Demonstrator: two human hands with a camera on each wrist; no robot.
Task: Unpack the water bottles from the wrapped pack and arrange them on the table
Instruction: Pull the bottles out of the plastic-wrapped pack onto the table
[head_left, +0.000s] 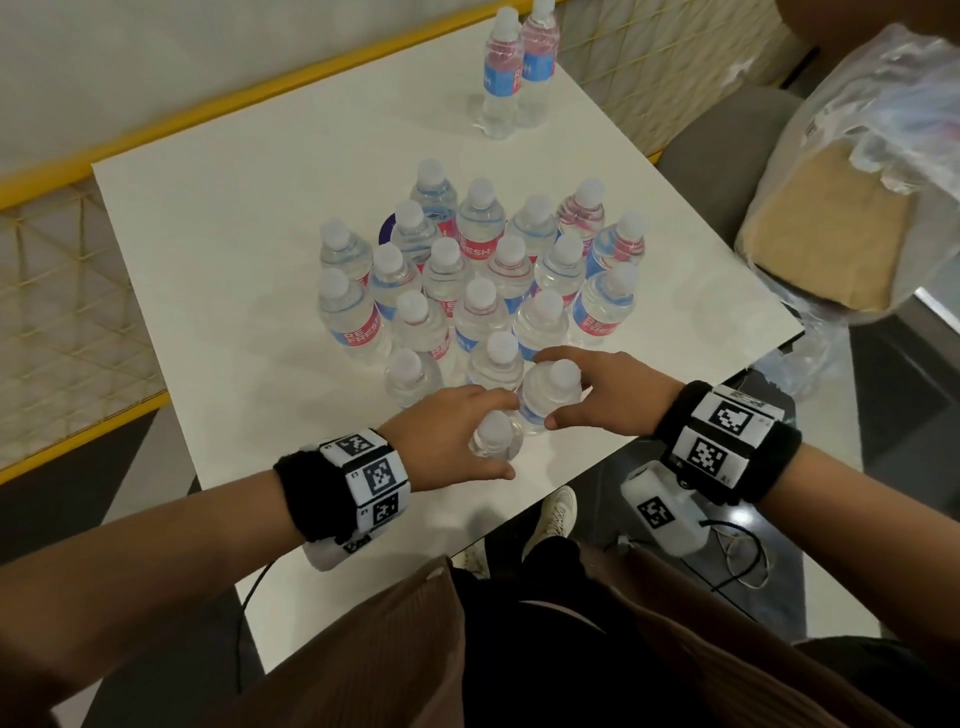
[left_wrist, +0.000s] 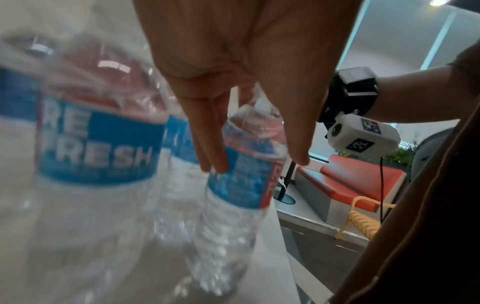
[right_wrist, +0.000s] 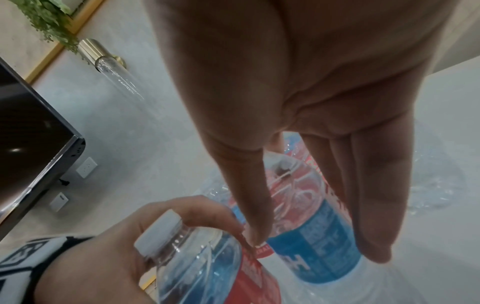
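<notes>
Mostly unpacked, by the look of it: a tight cluster of water bottles standing upright, caps on, at the centre of the white table, with a separate pair of bottles off at 12 o'clock near the far edge. Emptied plastic wrap, still cradling a cardboard base, slumped on a grey chair at 2 o'clock, apparently with nothing left inside, though not fully visible. At 6 o'clock of the cluster, left hand curled around the nearest bottle, thumb on one side and fingers on the other; right hand likewise wrapped around the neighbouring bottle, just beside it at 1 o'clock. Both bottles upright and seemingly at table level, whether fully set down cannot be told. Judged remaining: seating these two against the group, then perhaps tidying the rows and bringing in the far pair.
</notes>
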